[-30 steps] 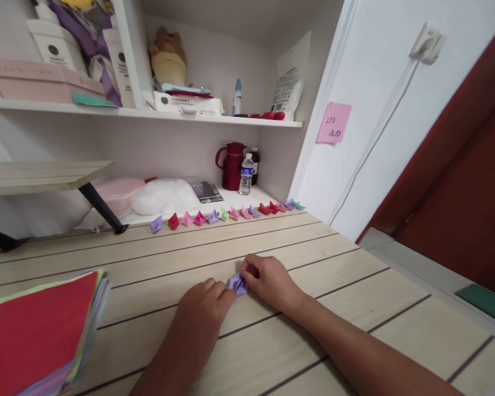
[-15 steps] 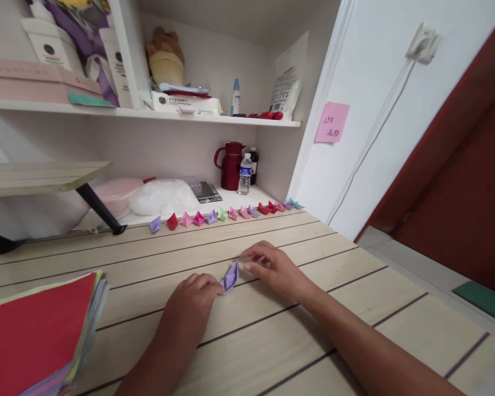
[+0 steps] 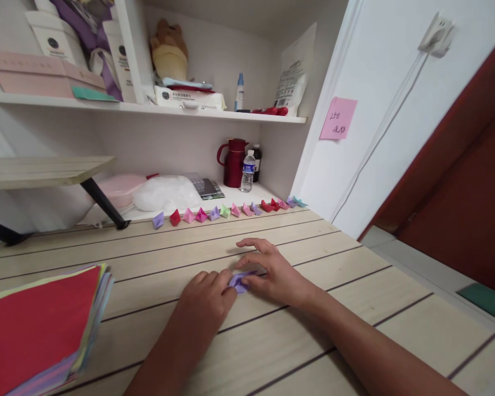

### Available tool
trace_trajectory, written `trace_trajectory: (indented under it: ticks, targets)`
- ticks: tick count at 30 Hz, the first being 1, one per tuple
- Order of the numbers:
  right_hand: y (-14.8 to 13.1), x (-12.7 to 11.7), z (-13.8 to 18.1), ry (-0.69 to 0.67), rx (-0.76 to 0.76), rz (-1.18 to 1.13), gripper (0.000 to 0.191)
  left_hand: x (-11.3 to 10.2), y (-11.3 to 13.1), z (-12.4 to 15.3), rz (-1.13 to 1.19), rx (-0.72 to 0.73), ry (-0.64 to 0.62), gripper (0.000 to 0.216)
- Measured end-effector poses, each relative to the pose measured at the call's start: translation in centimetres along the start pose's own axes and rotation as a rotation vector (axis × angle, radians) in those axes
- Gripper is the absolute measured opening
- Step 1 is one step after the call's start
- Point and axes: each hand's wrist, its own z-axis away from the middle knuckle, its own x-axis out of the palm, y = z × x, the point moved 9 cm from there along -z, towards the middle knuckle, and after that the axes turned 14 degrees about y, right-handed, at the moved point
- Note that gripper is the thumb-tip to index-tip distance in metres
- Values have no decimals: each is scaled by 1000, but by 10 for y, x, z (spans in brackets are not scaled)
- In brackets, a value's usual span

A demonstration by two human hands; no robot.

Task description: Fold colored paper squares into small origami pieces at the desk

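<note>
A small folded piece of purple paper lies on the wooden table between my two hands. My left hand pinches its left end with closed fingers. My right hand covers its right side, thumb and forefinger pressed on the paper, the other fingers stretched out. Most of the paper is hidden under the fingers. A row of several small folded paper boats in purple, red, pink and green stands along the table's far edge.
A thick stack of coloured paper sheets, red on top, lies at the near left. Behind the table are shelves with a red jug, a water bottle, a white bag and boxes. A raised wooden board juts in at left.
The purple paper, stood up on edge half a second ago, now lies flatter under my fingers. My right hand has come down over it and my left has moved back in.
</note>
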Motion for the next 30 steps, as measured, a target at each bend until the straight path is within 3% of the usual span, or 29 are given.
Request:
trace_trajectory:
  ticks: [5,11,16,24,30]
  targets:
    - [-4,0,0,-41,-5,-3,19,-3,4,0,0,10,15,27]
    - [-4,-4,0,-42,13,-65,19,-1,-9,4,48,-78,-19,29]
    - [-11,1,2,-120,-7,-130,23,7,-17,7,95,-153,-52,28]
    - [-12,7,3,-112,-75,-43,14,13,-19,11,189,-221,-74,29]
    - [-12,15,4,-97,-128,24,17,15,-30,13,329,-363,-53,38]
